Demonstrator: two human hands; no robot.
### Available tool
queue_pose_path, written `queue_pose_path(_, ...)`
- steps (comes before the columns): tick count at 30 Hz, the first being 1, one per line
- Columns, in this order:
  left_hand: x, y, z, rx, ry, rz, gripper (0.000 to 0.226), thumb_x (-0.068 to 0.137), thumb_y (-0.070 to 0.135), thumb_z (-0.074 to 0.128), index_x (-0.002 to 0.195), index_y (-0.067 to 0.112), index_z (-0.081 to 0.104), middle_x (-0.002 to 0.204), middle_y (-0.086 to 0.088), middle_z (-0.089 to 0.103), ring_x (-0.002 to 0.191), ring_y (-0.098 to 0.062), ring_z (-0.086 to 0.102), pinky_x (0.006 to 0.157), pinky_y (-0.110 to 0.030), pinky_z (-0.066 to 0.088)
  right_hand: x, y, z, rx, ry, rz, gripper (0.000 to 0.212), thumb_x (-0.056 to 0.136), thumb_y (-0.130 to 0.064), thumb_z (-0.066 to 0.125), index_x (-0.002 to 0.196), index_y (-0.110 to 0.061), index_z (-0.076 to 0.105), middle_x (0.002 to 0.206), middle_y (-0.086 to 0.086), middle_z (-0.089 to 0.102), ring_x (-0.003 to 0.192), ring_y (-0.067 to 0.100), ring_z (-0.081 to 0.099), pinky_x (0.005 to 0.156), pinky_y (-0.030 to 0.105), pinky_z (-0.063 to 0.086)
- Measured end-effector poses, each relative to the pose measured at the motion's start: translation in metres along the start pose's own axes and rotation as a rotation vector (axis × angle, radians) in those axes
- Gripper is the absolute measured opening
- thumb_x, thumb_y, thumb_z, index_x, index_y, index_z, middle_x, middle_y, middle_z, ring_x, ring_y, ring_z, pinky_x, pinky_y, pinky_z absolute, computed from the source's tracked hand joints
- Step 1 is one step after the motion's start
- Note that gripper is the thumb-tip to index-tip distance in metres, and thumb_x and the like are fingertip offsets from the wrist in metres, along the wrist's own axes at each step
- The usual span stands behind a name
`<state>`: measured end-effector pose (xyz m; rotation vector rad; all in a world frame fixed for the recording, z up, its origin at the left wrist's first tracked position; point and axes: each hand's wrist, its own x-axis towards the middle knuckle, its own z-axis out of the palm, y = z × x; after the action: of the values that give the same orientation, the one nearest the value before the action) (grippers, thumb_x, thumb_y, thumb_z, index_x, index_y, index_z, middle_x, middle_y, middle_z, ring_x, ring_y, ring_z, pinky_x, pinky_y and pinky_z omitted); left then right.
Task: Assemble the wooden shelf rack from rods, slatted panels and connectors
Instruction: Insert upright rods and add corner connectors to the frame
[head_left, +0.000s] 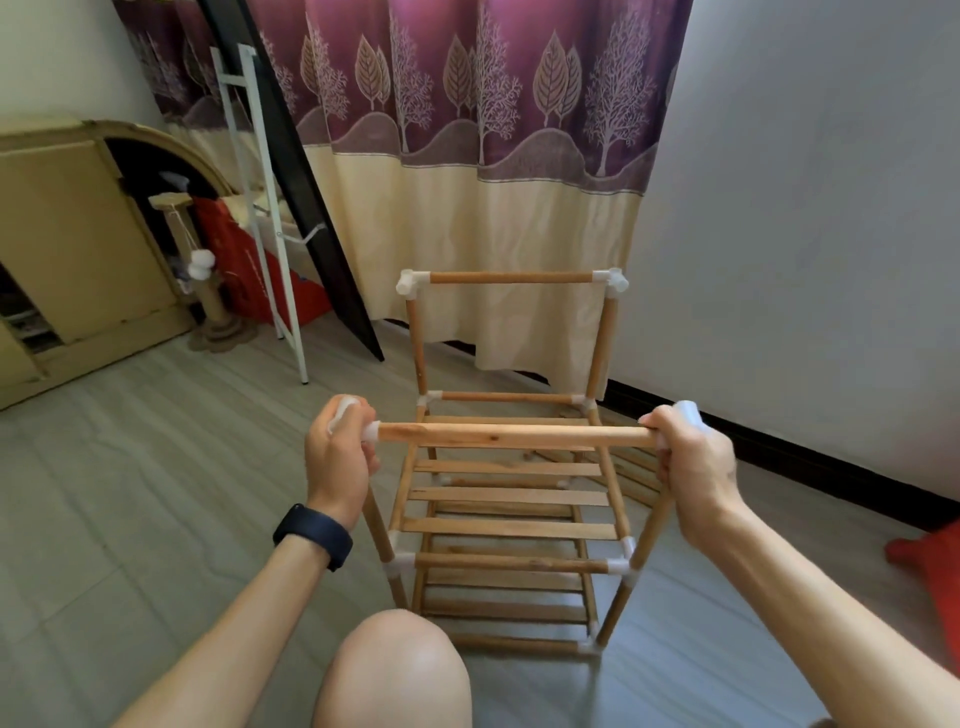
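Floor (130, 467): 1 rack (511, 525), 2 hands (337, 457).

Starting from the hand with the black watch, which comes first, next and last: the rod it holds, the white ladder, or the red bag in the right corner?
From the left hand, head view:
1. Rod: gripped at its left end.
2. White ladder: up and left, leaning by the curtain.
3. Red bag: far right, on the floor.

A rod (514, 435) lies crosswise above the slatted panel (506, 496), before the curtain (467, 156).
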<state>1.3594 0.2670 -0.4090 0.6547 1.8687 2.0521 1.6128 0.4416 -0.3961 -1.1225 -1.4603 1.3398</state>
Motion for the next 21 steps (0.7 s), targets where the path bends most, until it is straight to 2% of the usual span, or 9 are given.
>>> queue_pose_path(6,0.022,0.003,-0.057,0.033,0.167,0.013,0.027,0.100,0.023,0.047,0.073,0.019,0.050,0.055,0.004,0.037,0.048,-0.011,0.034,0.045,-0.025,0.031,0.007,-0.009,0.074,-0.035,-0.168,-0.005,0.031,0.091,-0.026,0.057,0.066,-0.015,0.044,0.059,-0.003,0.042,0.057,0.013,0.038,0.056,0.030,0.031)
queue_pose_path(11,0.041,-0.004,-0.052,0.046,0.257,0.032,0.023,0.095,0.014,0.043,0.074,0.016,0.050,0.055,0.003,0.038,0.045,-0.010,0.034,0.042,-0.025,0.029,0.029,-0.012,0.108,-0.008,-0.016,-0.037,0.028,0.070,-0.038,0.051,0.061,-0.014,0.042,0.057,0.001,0.036,0.057,0.017,0.034,0.053,0.031,0.028)
queue_pose_path(17,0.080,-0.010,-0.043,0.068,0.299,0.046,0.019,0.093,0.015,0.042,0.078,0.011,0.053,0.057,0.001,0.041,0.045,-0.008,0.037,0.041,-0.023,0.032,0.057,-0.004,0.128,-0.036,0.068,-0.105,0.027,0.072,-0.035,0.047,0.067,-0.008,0.045,0.059,0.000,0.033,0.058,0.016,0.030,0.054,0.033,0.026)
queue_pose_path(21,0.086,-0.012,-0.039,0.068,0.301,0.052,0.019,0.094,0.012,0.042,0.078,0.012,0.053,0.057,0.001,0.040,0.043,-0.006,0.036,0.040,-0.021,0.032,0.069,-0.003,0.133,-0.045,0.092,-0.114,0.025,0.071,-0.033,0.047,0.060,-0.012,0.039,0.056,-0.002,0.033,0.057,0.015,0.031,0.055,0.033,0.026)
